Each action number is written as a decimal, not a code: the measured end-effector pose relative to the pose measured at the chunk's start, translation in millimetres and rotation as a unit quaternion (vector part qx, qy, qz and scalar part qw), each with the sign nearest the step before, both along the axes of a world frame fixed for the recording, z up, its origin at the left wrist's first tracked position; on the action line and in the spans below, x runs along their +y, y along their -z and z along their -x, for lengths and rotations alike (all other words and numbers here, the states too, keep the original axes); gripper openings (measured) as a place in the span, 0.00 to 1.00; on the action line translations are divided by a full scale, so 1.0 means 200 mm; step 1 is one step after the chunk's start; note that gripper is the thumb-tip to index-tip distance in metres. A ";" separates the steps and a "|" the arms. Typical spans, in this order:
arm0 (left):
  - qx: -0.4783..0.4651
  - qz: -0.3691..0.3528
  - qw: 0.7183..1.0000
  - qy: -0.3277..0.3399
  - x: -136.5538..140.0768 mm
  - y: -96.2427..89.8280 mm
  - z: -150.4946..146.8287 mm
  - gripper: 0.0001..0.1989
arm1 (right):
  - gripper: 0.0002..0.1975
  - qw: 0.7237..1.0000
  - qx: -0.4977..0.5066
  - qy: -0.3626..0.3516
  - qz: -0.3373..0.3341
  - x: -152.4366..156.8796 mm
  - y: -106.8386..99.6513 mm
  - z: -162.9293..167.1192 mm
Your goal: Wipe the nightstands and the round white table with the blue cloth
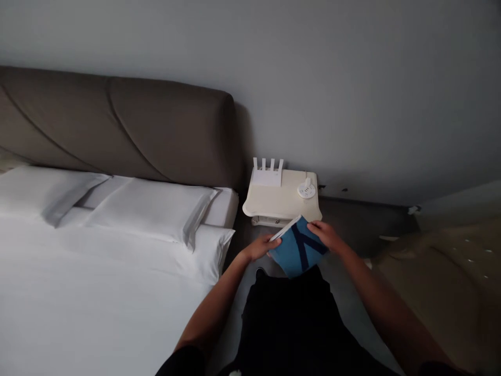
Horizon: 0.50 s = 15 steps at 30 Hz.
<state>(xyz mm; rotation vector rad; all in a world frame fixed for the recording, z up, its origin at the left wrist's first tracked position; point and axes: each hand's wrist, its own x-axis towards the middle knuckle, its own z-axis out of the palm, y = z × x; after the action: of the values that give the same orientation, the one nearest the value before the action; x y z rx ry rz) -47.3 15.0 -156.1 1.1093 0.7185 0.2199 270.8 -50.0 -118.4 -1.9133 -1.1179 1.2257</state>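
Note:
In front of my legs I hold a folded blue towel point(287, 254) with dark navy bands and a pale edge along its upper left. My left hand point(261, 247) pinches the left side, thumb on top and fingers underneath. At the upper right corner, my right hand point(324, 233) grips it with the thumb over the face. The towel is tilted, and its lower end hangs close to my dark trousers point(289, 324). Just beyond it stands a cream nightstand point(270, 201), whose front edge it partly overlaps in view.
A white router point(267, 177) with upright antennas and a round white power strip point(306, 189) sit on the nightstand. To the left is a bed with white sheets point(97, 297), pillows point(144, 209) and a brown headboard point(164, 130). Brown fabric point(442, 277) lies at right.

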 end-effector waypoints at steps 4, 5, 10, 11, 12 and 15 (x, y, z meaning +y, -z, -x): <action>0.003 0.017 1.000 0.022 -0.02 0.22 -0.12 0.42 | 0.40 0.988 0.134 0.015 0.076 -0.10 0.18 -0.03; 0.006 0.027 0.999 0.035 -0.01 0.26 -0.16 0.41 | 0.41 0.987 0.133 0.030 0.083 -0.11 0.23 -0.04; 0.025 0.076 0.997 0.008 0.14 0.46 -0.41 0.39 | 0.40 0.989 0.055 0.111 0.076 -0.04 0.43 -0.20; 0.034 0.084 0.996 -0.003 0.18 0.49 -0.47 0.40 | 0.39 0.988 0.062 0.125 0.072 -0.01 0.48 -0.26; 0.043 0.095 0.994 -0.013 0.21 0.53 -0.54 0.40 | 0.37 0.985 0.078 0.140 0.068 0.02 0.52 -0.32; 0.067 0.142 0.986 -0.063 0.34 0.65 -0.73 0.43 | 0.35 0.973 0.131 0.183 0.047 0.11 0.68 -0.55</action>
<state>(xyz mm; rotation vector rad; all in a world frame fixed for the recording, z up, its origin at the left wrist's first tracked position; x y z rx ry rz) 98.7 82.2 -286.6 0.8123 0.9108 0.1443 381.8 -27.5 -253.9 -1.8531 -0.5487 1.2875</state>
